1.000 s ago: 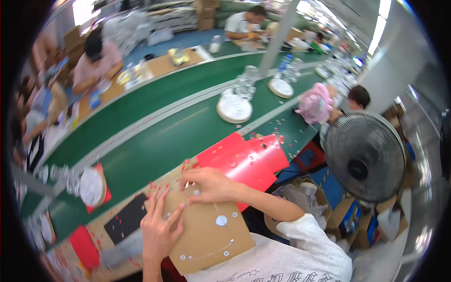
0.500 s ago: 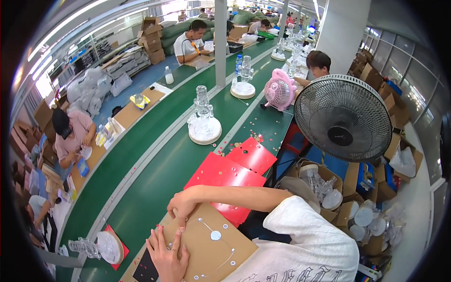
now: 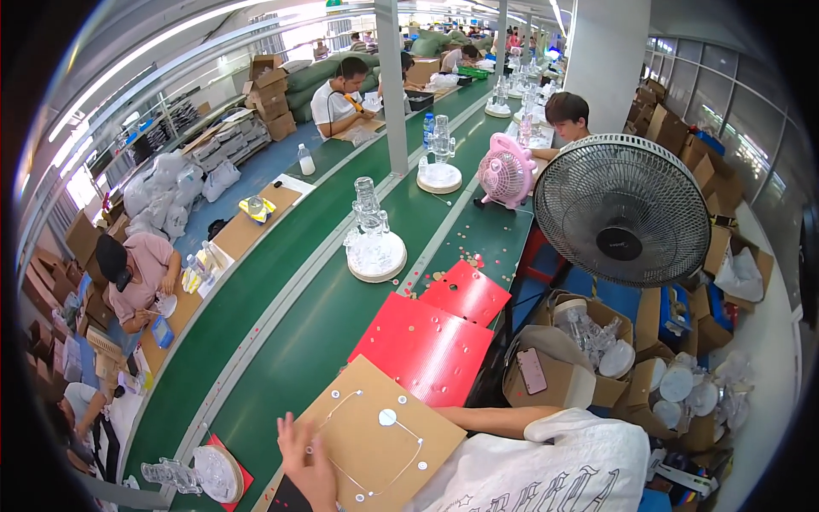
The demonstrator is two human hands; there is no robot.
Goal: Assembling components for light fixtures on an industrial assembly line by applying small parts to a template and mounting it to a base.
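A brown cardboard sheet (image 3: 388, 465) lies tilted before me, with a thin white cord (image 3: 420, 456) looped across its face. Small white round pieces sit by the cord's bends, and a larger pale disc (image 3: 387, 417) lies near its upper right. My left hand (image 3: 309, 461) is beside the sheet's left edge, fingers spread and nothing visible in them. From the right, my right forearm (image 3: 495, 420) reaches in behind the sheet, which hides that hand and its fingers. Red plastic sheets (image 3: 418, 346) with round holes lie just beyond the cardboard.
Clear glass-like vessels on round white bases, one upright (image 3: 375, 256) and one lying over (image 3: 217, 474), are on the green conveyor (image 3: 281, 341). At right stand a big black fan (image 3: 618, 205), a pink fan (image 3: 505, 171) and cartons, one holding a phone (image 3: 531, 371). Co-workers sit along both sides.
My right hand has gone from the sheet's top left to behind it. My left hand has lifted off the surface, fingers spreading. The cardboard has shifted and more of the cord shows.
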